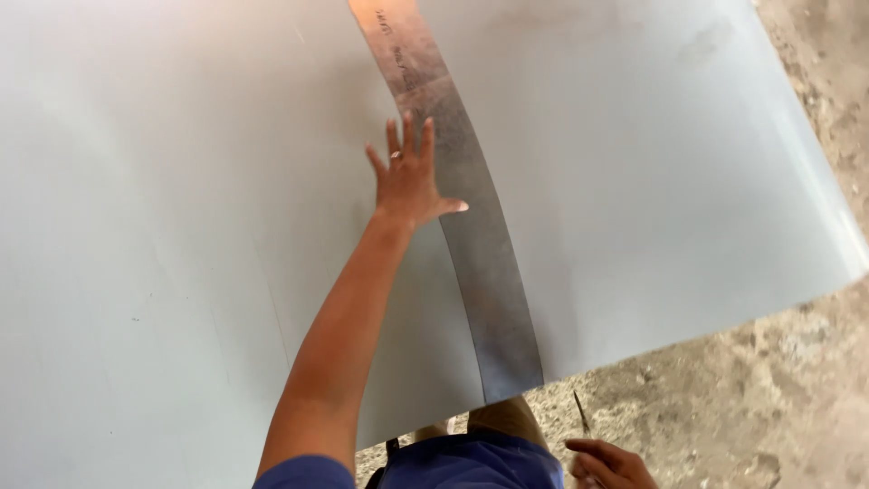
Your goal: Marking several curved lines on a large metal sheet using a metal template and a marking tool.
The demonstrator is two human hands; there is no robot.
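Note:
A large pale grey sheet [181,226] lies spread over the ground and fills most of the view. A long, narrow metal strip [471,217] runs across it from the top centre down to its near edge. My left hand [409,177] is stretched out flat with fingers spread, pressing on the sheet right at the strip's left edge. My right hand [608,464] sits low at the bottom, off the sheet, fingers curled around a thin pointed tool [581,412] that sticks up toward the sheet's edge.
Rough, dusty concrete ground [742,389] shows at the right and bottom right. The sheet's right edge [837,199] curves upward slightly. My blue clothing [471,462] is at the bottom centre.

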